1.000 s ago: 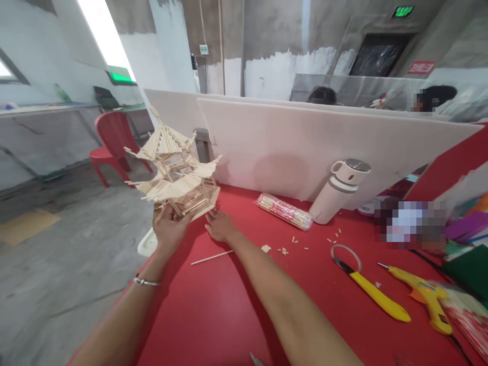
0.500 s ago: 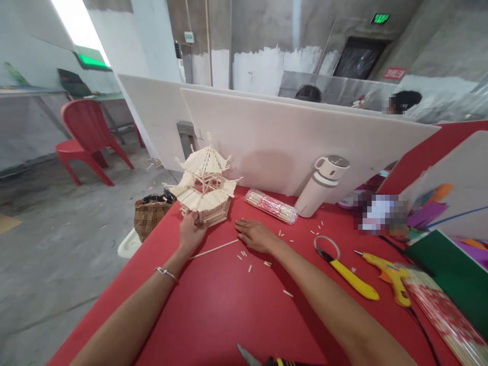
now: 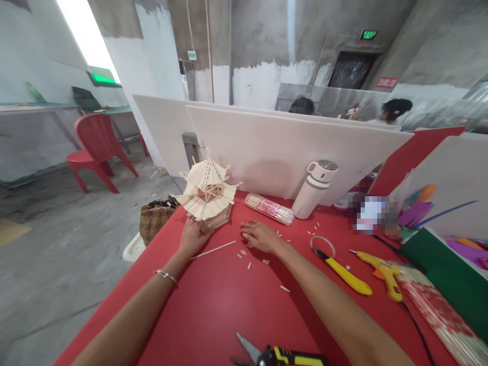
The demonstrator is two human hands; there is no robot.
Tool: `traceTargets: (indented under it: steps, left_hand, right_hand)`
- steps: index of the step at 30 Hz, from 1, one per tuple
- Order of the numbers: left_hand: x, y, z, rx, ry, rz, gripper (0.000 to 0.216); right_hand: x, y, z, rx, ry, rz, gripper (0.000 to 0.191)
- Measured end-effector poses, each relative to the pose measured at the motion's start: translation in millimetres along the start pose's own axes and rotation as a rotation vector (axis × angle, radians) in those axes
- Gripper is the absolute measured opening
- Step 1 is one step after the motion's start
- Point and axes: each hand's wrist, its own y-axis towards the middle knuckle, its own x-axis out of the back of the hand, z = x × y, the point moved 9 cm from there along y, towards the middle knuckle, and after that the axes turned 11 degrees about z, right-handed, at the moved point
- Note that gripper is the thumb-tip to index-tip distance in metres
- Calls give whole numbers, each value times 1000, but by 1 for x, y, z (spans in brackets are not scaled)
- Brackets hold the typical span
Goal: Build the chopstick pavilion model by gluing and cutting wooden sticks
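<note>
A small pagoda model (image 3: pixel 208 195) built from thin wooden sticks stands on the red table (image 3: pixel 224 305) near its far left corner. My left hand (image 3: pixel 192 235) grips the model's base from the near side. My right hand (image 3: pixel 261 236) lies flat and open on the table to the right of the model, among short stick offcuts (image 3: pixel 247 256). A long thin stick (image 3: pixel 213 249) lies between my two hands.
A wrapped bundle of sticks (image 3: pixel 269 208), a white flask (image 3: pixel 314 189), a yellow-handled tool (image 3: pixel 341 272), a yellow glue gun (image 3: pixel 381 267) and cutters (image 3: pixel 280 356) lie around. White foam boards (image 3: pixel 290 147) fence the back. A basket (image 3: pixel 154 221) and red chair (image 3: pixel 97 150) stand left.
The pagoda, held up and tilted in my left hand, has come down to stand on the table. My right hand moved right and flattened on the tabletop.
</note>
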Motion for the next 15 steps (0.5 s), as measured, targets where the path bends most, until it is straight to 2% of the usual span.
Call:
traceTargets:
  steps: [3,7,9,12,15]
  left_hand:
    - [17,-27,0,-5,64,-33,30]
    - [34,-71,-11,108,43,-134,19]
    - [27,-83,-29,141,-16,-92,27]
    - [-10,-85,-64,176,-214,122,43]
    - [-36,-83,-89,234,-358,140,56]
  right_hand:
    - [19,-34,-1,-78,41,-94,28]
    - [34,-102,-11,-265,101,-278,34]
    - [32,-136,-14,-355,129,-361,32]
    - [21,-175,-15,-442,174,-456,31]
    - [7,-200,-19,-489,242,-534,34]
